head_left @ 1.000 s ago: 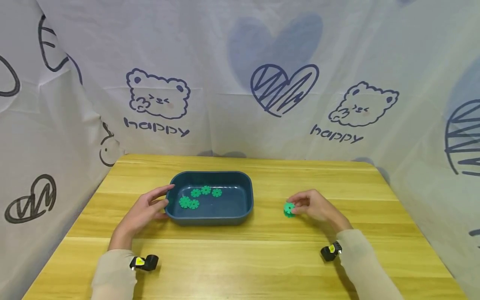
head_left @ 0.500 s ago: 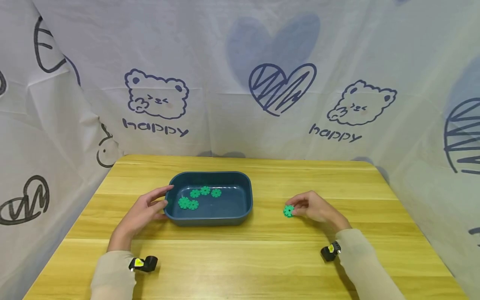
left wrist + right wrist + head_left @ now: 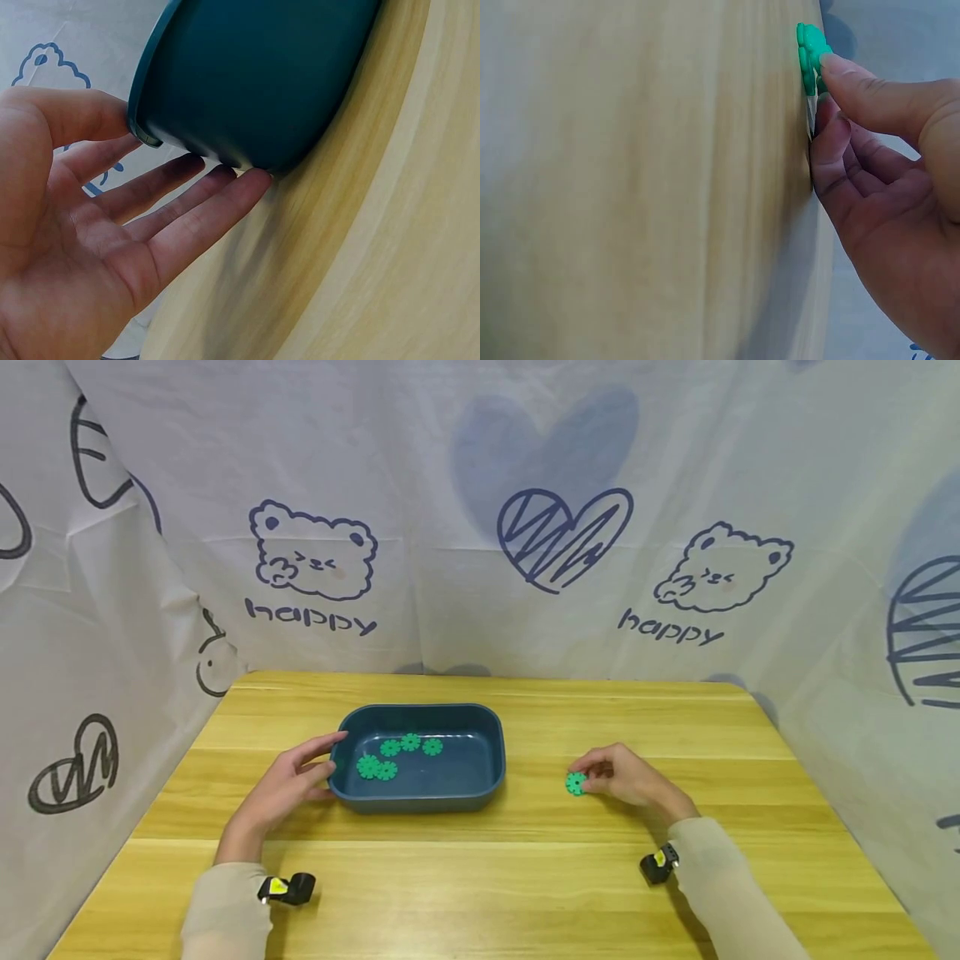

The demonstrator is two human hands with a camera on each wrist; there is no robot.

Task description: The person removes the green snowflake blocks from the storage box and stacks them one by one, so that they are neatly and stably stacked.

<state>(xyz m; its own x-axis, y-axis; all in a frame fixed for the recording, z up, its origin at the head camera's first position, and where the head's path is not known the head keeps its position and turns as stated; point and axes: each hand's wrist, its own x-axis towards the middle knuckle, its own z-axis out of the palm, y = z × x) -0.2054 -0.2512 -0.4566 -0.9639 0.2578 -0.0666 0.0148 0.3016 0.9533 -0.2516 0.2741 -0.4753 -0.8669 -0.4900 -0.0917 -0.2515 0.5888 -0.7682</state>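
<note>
My right hand is low over the table, right of the basin, pinching a green notched plastic disc with a small centre hole. From the right wrist, my thumb lies on the disc, close to the wood, and a second green layer shows right beneath it. My left hand is at the left end of a dark blue-green basin. Its thumb reaches the rim, and its extended fingers touch the outer wall. Several similar green discs lie inside the basin, mostly toward its left half.
The wooden table carries the basin left of centre. White cloth with drawn bears and hearts hangs behind and at both sides. A small black camera sits on each sleeve cuff.
The lower green disc, seen below the pinched one a second ago, is now covered by it as my right hand has shifted slightly down. My left hand stays at the basin.
</note>
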